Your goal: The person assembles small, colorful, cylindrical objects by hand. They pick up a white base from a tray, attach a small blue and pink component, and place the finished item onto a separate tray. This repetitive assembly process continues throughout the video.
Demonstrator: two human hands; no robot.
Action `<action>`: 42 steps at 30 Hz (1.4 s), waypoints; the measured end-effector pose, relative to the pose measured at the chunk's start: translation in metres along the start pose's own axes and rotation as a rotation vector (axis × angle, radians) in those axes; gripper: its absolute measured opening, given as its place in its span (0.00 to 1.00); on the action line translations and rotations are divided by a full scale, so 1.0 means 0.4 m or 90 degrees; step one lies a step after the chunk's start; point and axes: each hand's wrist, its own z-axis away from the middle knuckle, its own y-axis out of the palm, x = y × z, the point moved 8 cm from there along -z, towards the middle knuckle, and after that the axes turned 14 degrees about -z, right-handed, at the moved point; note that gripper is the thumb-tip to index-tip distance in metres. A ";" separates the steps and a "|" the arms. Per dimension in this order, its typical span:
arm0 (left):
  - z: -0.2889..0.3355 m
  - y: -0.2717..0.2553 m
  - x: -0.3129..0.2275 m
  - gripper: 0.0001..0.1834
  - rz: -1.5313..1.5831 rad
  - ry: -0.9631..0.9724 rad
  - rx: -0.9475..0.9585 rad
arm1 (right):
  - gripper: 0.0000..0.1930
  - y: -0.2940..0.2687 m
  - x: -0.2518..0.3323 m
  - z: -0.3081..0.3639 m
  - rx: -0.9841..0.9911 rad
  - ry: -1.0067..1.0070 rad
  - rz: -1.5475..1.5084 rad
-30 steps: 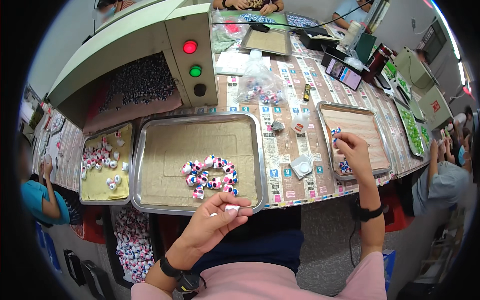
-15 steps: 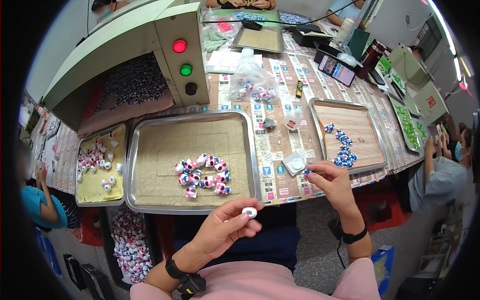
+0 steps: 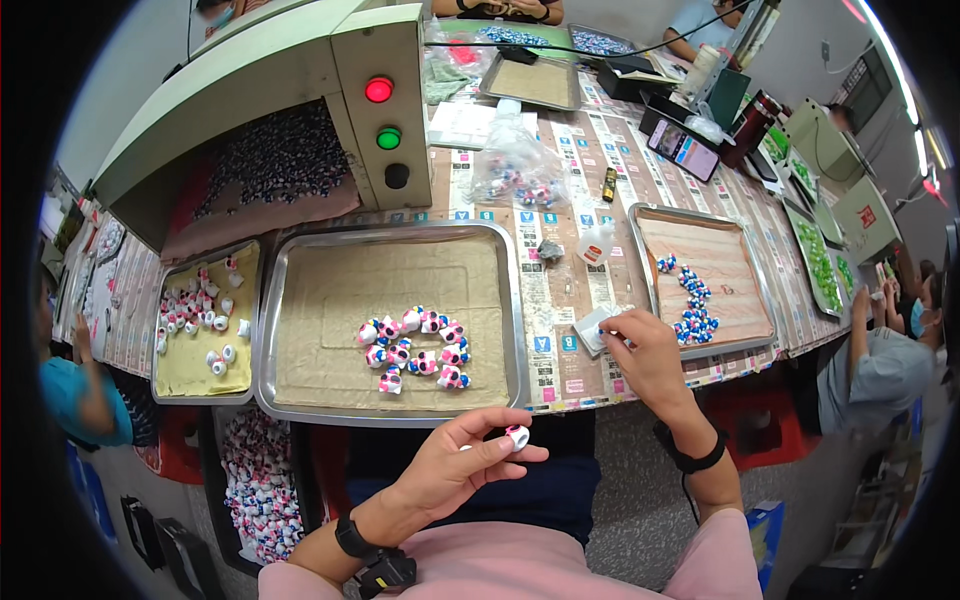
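Observation:
My left hand (image 3: 462,462) pinches a small white-and-pink hollow figurine piece (image 3: 517,437) between thumb and fingertips, in front of the large metal tray. Its round opening shows. A bit of another white piece peeks out near the palm. Over a small square white dish (image 3: 590,336), my right hand (image 3: 645,355) has its fingertips pinched on a tiny blue piece (image 3: 603,331), mostly hidden by the fingers. Joined pink, white and blue figurines (image 3: 411,320) stand in a loose cluster on the large lined tray (image 3: 390,408). Small blue-and-white pieces (image 3: 695,310) lie on the right-hand tray (image 3: 712,350).
On the left, a yellow-lined tray (image 3: 205,375) holds white-and-pink pieces; below it sits a full black bin (image 3: 255,480). A machine with lit lamps (image 3: 375,50) rises behind. A small plastic bottle (image 3: 596,244), a plastic bag (image 3: 520,170) and a propped phone (image 3: 683,150) occupy the table.
My right hand has moved down and slightly left, its fingertips now over the white dish. The piece in my left hand has turned, showing pink and its opening sideways. The whole view has shifted slightly.

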 end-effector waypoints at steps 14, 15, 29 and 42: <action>-0.025 0.009 -0.005 0.16 -0.028 0.002 -0.033 | 0.10 -0.021 0.127 0.047 -0.004 0.056 -0.238; -0.026 0.007 -0.003 0.16 -0.013 0.006 -0.040 | 0.09 -0.006 0.128 0.067 0.012 0.070 -0.275; -0.033 0.017 0.007 0.14 -0.004 0.004 -0.073 | 0.10 0.091 0.161 0.156 0.054 0.170 -0.574; -0.028 0.001 0.017 0.10 -0.088 0.017 -0.103 | 0.10 0.095 0.185 0.154 0.123 0.059 -0.491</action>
